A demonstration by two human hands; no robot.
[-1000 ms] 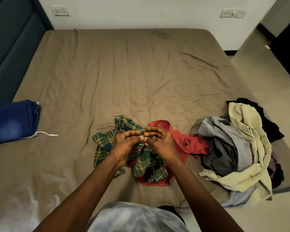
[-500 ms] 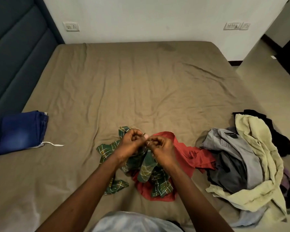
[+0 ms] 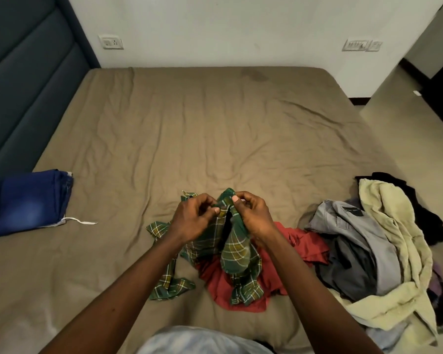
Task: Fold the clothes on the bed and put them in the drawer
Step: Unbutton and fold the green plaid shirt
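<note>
Compared with the previous view, my hands have drawn slightly apart, and a fold of the green plaid shirt (image 3: pixel 234 247) now stands up between them. Left hand (image 3: pixel 192 222): fingers curled, thumb and forefinger pinching the shirt's edge. Right hand (image 3: pixel 253 217): fingers curled, pinching the top of the same raised fold from the other side. Shirt: bunched, upper part lifted, lower part trailing on the near middle of the bed (image 3: pixel 215 136) and partly overlying a crumpled red garment (image 3: pixel 301 242). Just right of the red garment, touching it: an unfolded pile of clothes (image 3: pixel 374 254) in grey, pale yellow and black, at the bed's right edge. Far left edge, well apart: folded blue jeans (image 3: pixel 33 200), with a white cord (image 3: pixel 81 221) lying beside them. Beyond the bed: a dark padded headboard (image 3: pixel 23 72) at left and a white wall carrying a socket (image 3: pixel 110 42) and a switch plate (image 3: pixel 362 45).
</note>
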